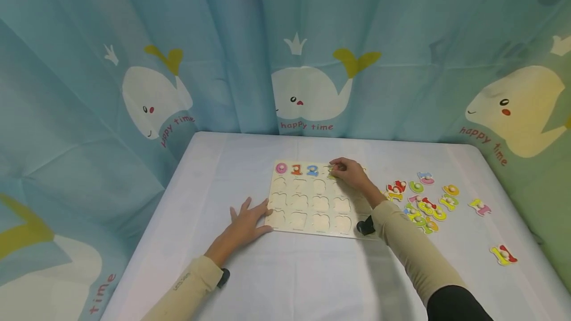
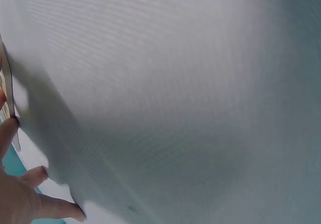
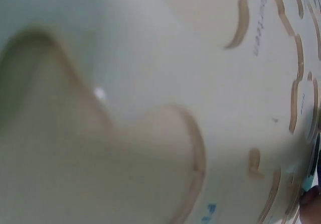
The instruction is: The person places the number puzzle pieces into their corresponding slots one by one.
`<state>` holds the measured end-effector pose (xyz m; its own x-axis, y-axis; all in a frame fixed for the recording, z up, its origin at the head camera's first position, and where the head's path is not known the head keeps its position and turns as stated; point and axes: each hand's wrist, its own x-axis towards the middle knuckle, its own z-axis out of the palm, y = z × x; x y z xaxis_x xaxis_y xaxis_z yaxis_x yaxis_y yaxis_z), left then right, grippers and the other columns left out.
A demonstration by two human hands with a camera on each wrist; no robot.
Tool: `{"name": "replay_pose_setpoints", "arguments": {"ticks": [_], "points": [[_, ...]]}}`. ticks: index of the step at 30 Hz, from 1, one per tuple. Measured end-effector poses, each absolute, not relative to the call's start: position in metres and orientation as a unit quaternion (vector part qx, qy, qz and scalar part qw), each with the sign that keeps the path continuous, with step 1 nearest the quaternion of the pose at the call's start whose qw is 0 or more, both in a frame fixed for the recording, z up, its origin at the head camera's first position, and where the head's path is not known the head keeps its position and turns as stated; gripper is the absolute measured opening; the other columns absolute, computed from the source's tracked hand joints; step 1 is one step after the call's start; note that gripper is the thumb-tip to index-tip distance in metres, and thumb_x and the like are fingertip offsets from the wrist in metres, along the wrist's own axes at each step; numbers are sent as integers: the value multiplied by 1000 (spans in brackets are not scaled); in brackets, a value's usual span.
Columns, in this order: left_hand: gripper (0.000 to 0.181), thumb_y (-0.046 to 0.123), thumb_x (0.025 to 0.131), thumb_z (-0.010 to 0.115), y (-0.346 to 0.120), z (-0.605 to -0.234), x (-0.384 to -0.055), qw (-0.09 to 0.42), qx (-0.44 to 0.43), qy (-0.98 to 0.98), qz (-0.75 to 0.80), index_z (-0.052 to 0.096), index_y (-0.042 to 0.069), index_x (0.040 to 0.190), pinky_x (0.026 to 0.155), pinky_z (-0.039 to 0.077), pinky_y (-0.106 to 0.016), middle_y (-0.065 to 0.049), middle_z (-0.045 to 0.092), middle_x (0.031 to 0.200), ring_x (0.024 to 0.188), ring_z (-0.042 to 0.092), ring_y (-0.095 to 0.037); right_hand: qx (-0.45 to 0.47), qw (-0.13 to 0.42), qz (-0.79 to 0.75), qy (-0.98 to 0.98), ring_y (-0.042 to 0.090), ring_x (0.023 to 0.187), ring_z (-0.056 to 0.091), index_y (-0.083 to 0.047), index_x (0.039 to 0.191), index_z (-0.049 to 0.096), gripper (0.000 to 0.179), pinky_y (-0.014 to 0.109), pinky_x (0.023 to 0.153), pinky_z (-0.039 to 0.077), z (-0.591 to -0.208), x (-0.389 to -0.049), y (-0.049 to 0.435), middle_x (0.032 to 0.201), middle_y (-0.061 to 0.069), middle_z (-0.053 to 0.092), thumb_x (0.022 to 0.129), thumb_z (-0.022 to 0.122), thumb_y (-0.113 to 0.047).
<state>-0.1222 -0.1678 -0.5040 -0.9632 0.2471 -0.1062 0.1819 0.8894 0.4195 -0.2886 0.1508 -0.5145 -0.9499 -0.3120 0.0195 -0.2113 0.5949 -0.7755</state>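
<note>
A wooden number puzzle board (image 1: 309, 187) lies on the table. A pink 0 (image 1: 281, 168), a red-orange 1 (image 1: 296, 169) and a blue 2 (image 1: 312, 170) sit in its top row. Beside the 2, my right hand (image 1: 351, 173) pinches a yellow number piece (image 1: 332, 175) at the top row; the fingers partly hide it. My left hand (image 1: 244, 226) rests with fingers spread, some touching the board's left edge. The left wrist view shows that hand (image 2: 17, 199) at lower left. Close-up recesses fill the board (image 3: 230, 83) in the right wrist view, with a bit of hand (image 3: 312, 206) at its edge.
Several knobbed number pieces (image 1: 427, 206) lie in a loose pile right of the board. Apart from these are a pink-and-yellow piece (image 1: 480, 207) and a red-and-yellow piece (image 1: 503, 255). A whale-print curtain (image 1: 241, 63) hangs behind the white table (image 1: 276, 276).
</note>
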Motion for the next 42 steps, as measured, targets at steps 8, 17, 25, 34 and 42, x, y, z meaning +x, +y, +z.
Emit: {"name": "replay_pose_setpoints", "arguments": {"ticks": [8, 17, 25, 34, 42], "points": [[52, 39, 81, 71, -167, -501, -123, 89, 104, 968, 209, 60, 16, 126, 94, 6, -77, -4, 42, 144, 135, 19, -45, -170, 45, -418, 891, 23, 82, 60, -1, 113, 63, 28, 39, 78, 47, -517, -295, 141, 90, 7, 64, 87, 68, -11], [54, 40, 81, 71, -163, -501, -125, 82, 118, 967, 212, 58, 17, 128, 91, 7, -79, -4, 45, 142, 134, 21, -47, -192, 48, -426, 883, 20, 80, 59, -1, 109, 64, 25, 37, 76, 47, -516, -294, 146, 86, 4, 62, 87, 69, -13], [56, 39, 81, 71, -165, -503, -124, 74, 118, 967, 215, 57, 16, 129, 92, 6, -79, -4, 45, 142, 134, 21, -47, -189, 111, -389, 895, 27, 88, 55, 5, 114, 59, 28, 43, 82, 44, -499, -297, 138, 91, 10, 58, 88, 65, -5], [54, 38, 81, 71, -169, -505, -122, 68, 115, 965, 226, 59, 15, 128, 92, 4, -78, -5, 43, 143, 134, 21, -47, -186, 128, -420, 879, 27, 92, 55, 2, 124, 54, 37, 41, 79, 46, -505, -295, 137, 96, 10, 58, 91, 63, -9], [53, 38, 81, 71, -170, -508, -121, 66, 120, 964, 229, 60, 15, 127, 92, 4, -79, -5, 43, 143, 134, 21, -48, -157, 139, -505, 837, 34, 106, 54, 0, 135, 46, 43, 41, 78, 49, -508, -292, 149, 115, 18, 55, 97, 53, -19]]}}
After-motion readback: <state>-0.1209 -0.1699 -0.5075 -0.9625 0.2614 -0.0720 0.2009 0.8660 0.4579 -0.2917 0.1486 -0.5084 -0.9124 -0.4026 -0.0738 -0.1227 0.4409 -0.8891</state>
